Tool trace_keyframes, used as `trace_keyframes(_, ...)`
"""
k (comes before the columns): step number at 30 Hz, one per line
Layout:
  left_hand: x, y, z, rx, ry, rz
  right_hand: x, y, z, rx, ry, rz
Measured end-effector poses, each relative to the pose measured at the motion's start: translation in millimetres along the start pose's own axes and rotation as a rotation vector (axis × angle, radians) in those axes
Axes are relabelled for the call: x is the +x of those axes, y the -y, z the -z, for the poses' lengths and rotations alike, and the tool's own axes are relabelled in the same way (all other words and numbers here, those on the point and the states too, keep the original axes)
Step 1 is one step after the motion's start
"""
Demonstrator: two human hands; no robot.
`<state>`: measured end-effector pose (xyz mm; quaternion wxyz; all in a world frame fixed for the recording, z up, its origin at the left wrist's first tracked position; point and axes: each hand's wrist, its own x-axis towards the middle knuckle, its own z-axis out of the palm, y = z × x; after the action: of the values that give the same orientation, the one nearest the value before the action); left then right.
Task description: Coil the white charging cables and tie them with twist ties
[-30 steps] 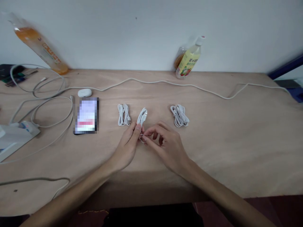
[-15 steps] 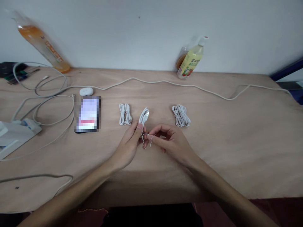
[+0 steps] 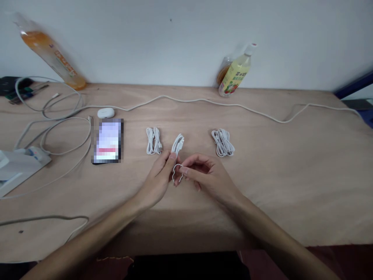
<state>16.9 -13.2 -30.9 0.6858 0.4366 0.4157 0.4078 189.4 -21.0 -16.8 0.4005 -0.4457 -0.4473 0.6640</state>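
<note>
My left hand (image 3: 159,175) is closed around a coiled white USB cable (image 3: 178,143), thumb on top, its looped end and plug pointing away from me. A thin white twist tie (image 3: 174,174) forms a bent loop just below the coil. Pinched between thumb and finger of my right hand (image 3: 211,173) is one part of that tie, close to the left fingertips. Left of the hands lies a bundled white cable (image 3: 153,140); to their right is another bundled white cable (image 3: 223,142). The fingers partly hide the lower end of the held coil.
A phone (image 3: 107,140) and a white earbud case (image 3: 105,113) lie on the left, near loose cords and a white power strip (image 3: 26,167). One long white cord (image 3: 201,100) crosses the table's back. An orange drink bottle (image 3: 52,58) and a yellow drink bottle (image 3: 235,74) stand by the wall.
My right hand has shifted slightly left with the twist tie, whose loop now looks narrower and more closed. The held cable has turned a little; my left hand stays nearly still.
</note>
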Motion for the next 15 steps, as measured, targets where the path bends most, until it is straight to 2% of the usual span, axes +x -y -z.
trace_keyframes(6, 1.8, -2.7, 1.2, 0.025, -0.087, -0.026, -4.1, 1.5, -3.0, -0.095, -0.064, 0.066)
trace_keyframes(15, -0.1, -2.0, 1.1, -0.006, -0.088, -0.044, -9.8, 0.7, -5.7, -0.358, -0.187, 0.236)
